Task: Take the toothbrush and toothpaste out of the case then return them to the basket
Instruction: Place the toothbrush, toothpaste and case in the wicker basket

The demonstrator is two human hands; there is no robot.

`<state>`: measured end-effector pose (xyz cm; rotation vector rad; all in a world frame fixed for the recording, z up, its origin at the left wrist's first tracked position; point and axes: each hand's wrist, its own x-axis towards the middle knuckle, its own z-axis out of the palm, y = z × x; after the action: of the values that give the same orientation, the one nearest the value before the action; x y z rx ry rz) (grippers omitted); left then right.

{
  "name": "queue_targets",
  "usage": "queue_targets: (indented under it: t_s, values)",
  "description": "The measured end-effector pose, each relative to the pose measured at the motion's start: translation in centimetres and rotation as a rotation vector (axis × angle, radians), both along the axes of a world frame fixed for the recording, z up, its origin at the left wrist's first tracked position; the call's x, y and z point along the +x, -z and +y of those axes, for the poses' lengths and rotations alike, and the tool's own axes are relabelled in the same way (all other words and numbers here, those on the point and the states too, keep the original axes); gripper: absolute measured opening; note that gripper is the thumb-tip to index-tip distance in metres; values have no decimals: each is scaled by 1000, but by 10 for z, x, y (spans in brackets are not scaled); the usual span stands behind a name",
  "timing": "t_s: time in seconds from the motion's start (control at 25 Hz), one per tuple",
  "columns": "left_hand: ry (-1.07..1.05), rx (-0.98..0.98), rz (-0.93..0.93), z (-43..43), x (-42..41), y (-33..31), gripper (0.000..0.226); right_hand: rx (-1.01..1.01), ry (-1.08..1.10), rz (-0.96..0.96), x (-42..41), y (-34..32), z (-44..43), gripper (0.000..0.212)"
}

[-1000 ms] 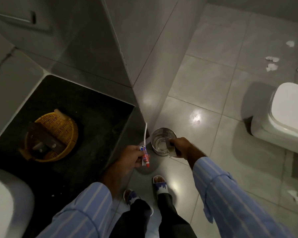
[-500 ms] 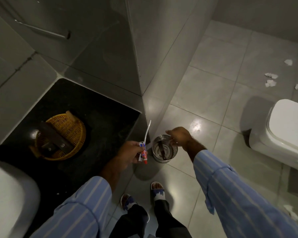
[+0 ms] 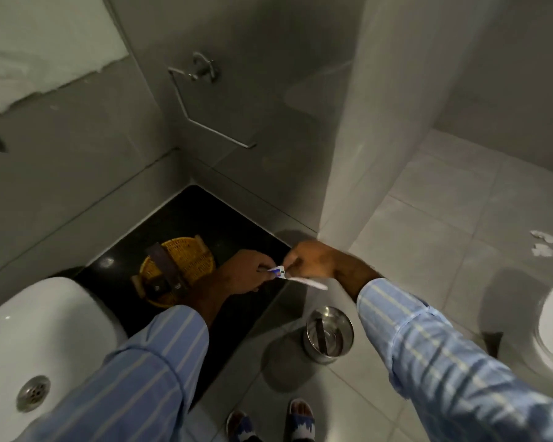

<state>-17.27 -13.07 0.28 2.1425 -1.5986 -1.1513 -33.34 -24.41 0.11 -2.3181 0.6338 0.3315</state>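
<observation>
1. My left hand (image 3: 246, 272) is closing around the toothpaste (image 3: 278, 271); only the tube's white and blue end is showing past my knuckles.
2. My right hand (image 3: 313, 261) is meeting the left from the opposite side, fingertips pinching at that same tube end. The toothbrush (image 3: 310, 282) is lying as a pale strip just beneath this hand; whether the right or the left is holding it, I cannot tell, because the picture is blurred there.
3. I judge both hands are gathering the two items together so they can be carried as one load.
4. The basket (image 3: 186, 261) is sitting on the dark surface (image 3: 224, 224), just beyond and to the outer side of my left hand, with a dark object already lying across it.
5. The metal case (image 3: 329, 334) is standing on the floor below my right hand, well apart from it.
6. Both items are out of the case; placing them in the basket is not yet done.
</observation>
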Motion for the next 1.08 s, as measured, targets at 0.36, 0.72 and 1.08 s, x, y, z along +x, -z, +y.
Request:
queue_targets:
  t_s: [0.36, 0.72, 1.08]
  values:
    - [-76, -44, 69, 23, 86, -49, 26, 760, 273, -95, 69, -18, 4, 25]
    - [-386, -173, 104, 45, 188, -32, 46, 757, 360, -56, 140, -1, 2, 24]
    - [-486, -102, 10, 26, 281, 16, 17, 701, 521, -179, 247, 38, -3, 31]
